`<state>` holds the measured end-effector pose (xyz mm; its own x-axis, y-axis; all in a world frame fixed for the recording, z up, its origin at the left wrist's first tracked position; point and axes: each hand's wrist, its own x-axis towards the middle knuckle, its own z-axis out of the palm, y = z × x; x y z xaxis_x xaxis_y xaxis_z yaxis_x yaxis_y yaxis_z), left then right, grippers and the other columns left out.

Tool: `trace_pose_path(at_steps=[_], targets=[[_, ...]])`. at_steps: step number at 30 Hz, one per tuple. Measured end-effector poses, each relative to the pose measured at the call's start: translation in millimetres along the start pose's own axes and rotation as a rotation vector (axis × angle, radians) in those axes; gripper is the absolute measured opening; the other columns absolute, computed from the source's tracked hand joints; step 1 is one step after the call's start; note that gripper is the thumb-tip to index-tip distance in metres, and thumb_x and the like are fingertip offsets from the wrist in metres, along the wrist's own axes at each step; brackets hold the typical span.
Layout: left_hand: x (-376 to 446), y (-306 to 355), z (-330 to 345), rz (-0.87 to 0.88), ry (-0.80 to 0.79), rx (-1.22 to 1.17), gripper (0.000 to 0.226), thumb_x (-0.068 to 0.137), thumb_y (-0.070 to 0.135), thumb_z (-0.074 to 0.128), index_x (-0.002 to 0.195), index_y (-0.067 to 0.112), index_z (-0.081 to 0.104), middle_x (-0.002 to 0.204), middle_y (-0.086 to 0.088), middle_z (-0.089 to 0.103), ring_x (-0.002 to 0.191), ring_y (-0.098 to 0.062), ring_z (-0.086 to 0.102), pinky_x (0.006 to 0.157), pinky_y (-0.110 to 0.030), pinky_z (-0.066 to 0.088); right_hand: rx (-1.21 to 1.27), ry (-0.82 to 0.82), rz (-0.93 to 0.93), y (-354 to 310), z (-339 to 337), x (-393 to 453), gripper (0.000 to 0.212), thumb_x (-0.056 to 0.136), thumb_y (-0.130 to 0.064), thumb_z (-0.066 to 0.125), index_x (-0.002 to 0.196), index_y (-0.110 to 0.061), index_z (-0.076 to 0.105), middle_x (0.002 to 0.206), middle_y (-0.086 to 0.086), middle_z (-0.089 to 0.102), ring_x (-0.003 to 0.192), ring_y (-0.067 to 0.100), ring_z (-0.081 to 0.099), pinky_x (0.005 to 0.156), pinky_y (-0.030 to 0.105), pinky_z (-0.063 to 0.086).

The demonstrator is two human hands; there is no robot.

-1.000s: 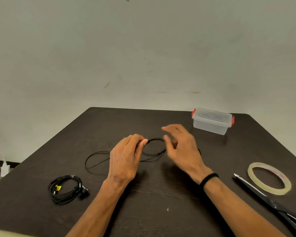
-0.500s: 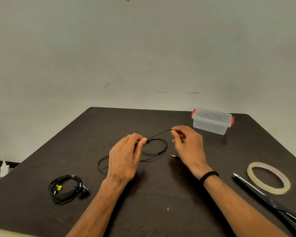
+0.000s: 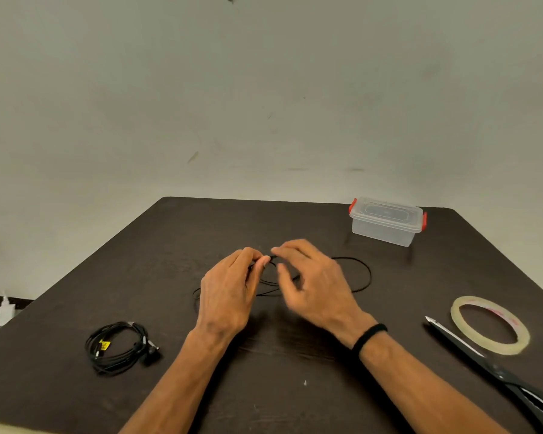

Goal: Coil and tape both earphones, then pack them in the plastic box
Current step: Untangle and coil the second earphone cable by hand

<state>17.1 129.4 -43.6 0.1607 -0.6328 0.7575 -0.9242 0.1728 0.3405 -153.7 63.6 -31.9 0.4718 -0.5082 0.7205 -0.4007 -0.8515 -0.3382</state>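
While the left hand [image 3: 229,296] pinches the gathered loops of the black earphone [image 3: 362,270] between thumb and fingers [image 3: 251,255], the right hand [image 3: 317,286] meets it fingertip to fingertip, apparently pinching the cord; motion blur obscures the grip. One loop trails right on the worktop [image 3: 264,386]. A coiled earphone [image 3: 116,346] lies near left; the box [image 3: 386,220], lid on, stands far right.

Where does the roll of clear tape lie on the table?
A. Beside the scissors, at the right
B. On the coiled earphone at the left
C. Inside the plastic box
A: the tape roll lies flat on the table right beside the scissors.
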Motion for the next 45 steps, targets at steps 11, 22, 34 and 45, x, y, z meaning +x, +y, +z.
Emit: trace_pose_path(at_steps=[11,22,34,45], targets=[[0,2,2,0.018,-0.049,-0.009,0.018,0.105,0.043,0.057,0.098,0.028,0.063,0.079,0.013,0.062,0.065,-0.008,0.058,0.057,-0.035,0.052,-0.032,0.040,0.128,10,4,1,0.014,0.098,-0.027,0.070,0.110,-0.024,0.077,0.101,-0.010,0.074,0.079,0.004,0.064,0.074,0.033,0.059],[0,1,-3,-0.011,0.006,0.002,0.019,0.104,0.041,0.060,0.092,0.026,0.062,0.075,0.014,0.059,0.062,-0.008,0.055,0.054,-0.035,0.051,-0.292,0.011,0.599,69,-31,0,0.022,0.097,-0.018,0.062,0.112,-0.027,0.075,0.115,-0.001,0.071,0.103,0.032,0.070,0.085,0.044,0.055],[-2,6,-3,0.047,-0.021,-0.059,0.015,0.105,0.039,0.059,0.100,0.027,0.064,0.086,0.015,0.065,0.070,-0.004,0.060,0.061,-0.032,0.055,0.002,-0.025,-0.027,6,11,-2,0.020,0.101,-0.021,0.063,0.118,-0.017,0.073,0.106,-0.004,0.071,0.092,0.012,0.068,0.080,0.034,0.058],[29,-4,-36,0.131,-0.184,0.063,0.022,0.104,0.048,0.055,0.099,0.031,0.067,0.083,0.017,0.062,0.072,-0.004,0.056,0.063,-0.029,0.050,0.151,0.212,0.578,40,-15,2,0.015,0.100,-0.026,0.069,0.101,-0.017,0.080,0.077,-0.007,0.075,0.059,0.006,0.069,0.067,0.024,0.059]])
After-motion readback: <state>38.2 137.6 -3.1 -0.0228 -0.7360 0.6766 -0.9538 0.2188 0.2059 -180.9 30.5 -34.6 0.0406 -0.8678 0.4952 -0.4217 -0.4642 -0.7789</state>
